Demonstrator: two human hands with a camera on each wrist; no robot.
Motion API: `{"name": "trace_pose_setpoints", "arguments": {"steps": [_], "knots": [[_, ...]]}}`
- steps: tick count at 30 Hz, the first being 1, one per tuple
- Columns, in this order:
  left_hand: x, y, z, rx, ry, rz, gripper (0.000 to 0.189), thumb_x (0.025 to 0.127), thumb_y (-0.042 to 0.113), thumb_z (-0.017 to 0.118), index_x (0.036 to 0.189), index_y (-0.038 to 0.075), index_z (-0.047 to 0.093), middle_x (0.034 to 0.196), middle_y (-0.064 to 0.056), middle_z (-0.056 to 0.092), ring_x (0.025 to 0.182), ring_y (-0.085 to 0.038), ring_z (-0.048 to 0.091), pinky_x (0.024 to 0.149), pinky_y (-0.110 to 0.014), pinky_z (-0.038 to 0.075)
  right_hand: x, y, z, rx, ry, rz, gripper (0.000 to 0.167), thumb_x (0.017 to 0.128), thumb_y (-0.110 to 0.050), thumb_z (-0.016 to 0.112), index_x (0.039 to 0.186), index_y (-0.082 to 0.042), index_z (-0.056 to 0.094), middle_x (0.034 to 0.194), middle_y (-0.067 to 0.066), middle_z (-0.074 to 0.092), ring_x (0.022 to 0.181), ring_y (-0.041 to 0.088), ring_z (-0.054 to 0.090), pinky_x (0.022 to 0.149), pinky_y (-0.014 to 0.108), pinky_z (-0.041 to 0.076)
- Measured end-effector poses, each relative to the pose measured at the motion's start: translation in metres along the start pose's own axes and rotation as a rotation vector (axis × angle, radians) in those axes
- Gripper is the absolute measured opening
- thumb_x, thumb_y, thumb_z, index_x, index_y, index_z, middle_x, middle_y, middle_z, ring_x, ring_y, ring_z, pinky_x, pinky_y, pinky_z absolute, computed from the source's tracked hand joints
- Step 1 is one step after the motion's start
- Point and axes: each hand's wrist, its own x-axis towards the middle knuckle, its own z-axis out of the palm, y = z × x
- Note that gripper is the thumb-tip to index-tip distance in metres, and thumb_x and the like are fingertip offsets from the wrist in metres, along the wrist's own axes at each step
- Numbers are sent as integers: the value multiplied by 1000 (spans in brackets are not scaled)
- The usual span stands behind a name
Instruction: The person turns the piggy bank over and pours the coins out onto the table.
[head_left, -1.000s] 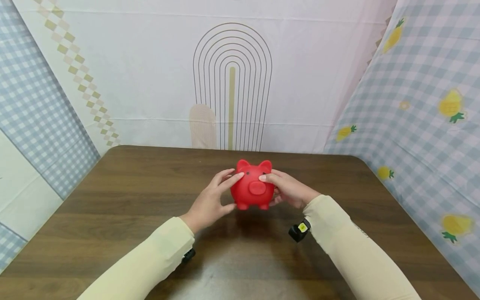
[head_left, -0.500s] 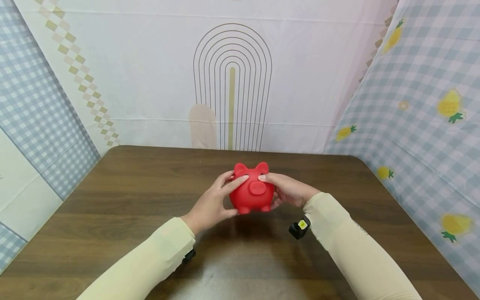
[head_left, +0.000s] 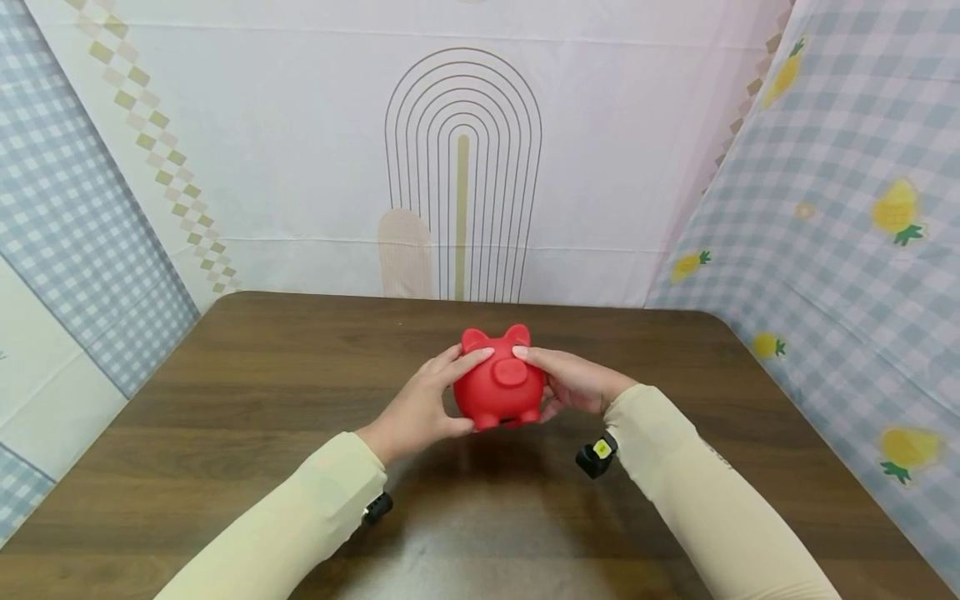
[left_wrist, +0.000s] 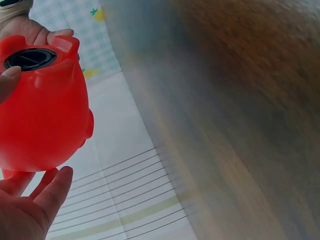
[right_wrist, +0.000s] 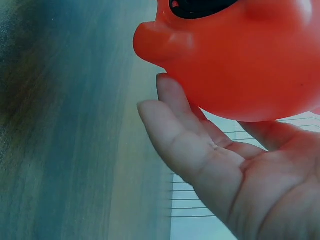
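A red piggy bank [head_left: 498, 392] is held between both hands above the table, its snout facing the head camera. My left hand [head_left: 420, 408] grips its left side, with a finger on the face and the thumb by a foot. From the other side my right hand [head_left: 581, 379] holds it, thumb near an eye and the other fingers behind and below. In the left wrist view, a round black plug [left_wrist: 31, 59] shows in the underside between the feet. Part of that plug [right_wrist: 200, 6] also appears at the top of the right wrist view.
A dark brown wooden table [head_left: 300, 367] lies below the hands. Behind it hangs a white cloth [head_left: 300, 150] with arch lines, and at the right a checked cloth [head_left: 825, 275] with pineapples. A black wrist camera [head_left: 596, 456] is strapped under the right cuff.
The piggy bank has tilted back and shifted slightly left and down, so a bit of its underside now shows. Both hands have kept hold of it, the left fingers closing in nearer.
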Motion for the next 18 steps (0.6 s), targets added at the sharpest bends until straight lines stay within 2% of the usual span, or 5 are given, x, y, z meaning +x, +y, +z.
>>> {"name": "trace_pose_setpoints", "arguments": {"steps": [5, 8, 14, 18], "knots": [[0, 1, -2, -83, -8, -9, 88, 69, 7, 84, 145, 25, 44, 145, -12, 39, 127, -31, 44, 85, -43, 55, 0, 1, 1, 10, -6, -5, 59, 94, -47, 46, 136, -5, 43, 119, 15, 59, 87, 26, 65, 75, 41, 56], [1, 0, -1, -125, -19, -15, 87, 69, 5, 84, 144, 26, 44, 145, -11, 37, 126, -30, 43, 85, -44, 55, 0, 1, 1, 15, -11, -7, 59, 94, -47, 45, 136, -5, 43, 117, 14, 60, 85, 25, 65, 76, 42, 56], [1, -2, 0, -209, -35, -38, 87, 69, 4, 82, 144, 26, 44, 146, -9, 32, 127, -29, 41, 87, -42, 55, 1, 1, 1, 15, -11, -3, 60, 95, -48, 45, 137, -6, 42, 120, 15, 58, 88, 26, 64, 78, 45, 56], [1, -2, 1, -256, -32, -46, 88, 68, 2, 82, 144, 24, 44, 146, -10, 31, 127, -30, 41, 88, -43, 54, 2, 2, 2, 12, -19, -5, 60, 95, -50, 43, 136, -5, 43, 117, 14, 60, 81, 24, 64, 78, 46, 56]]}}
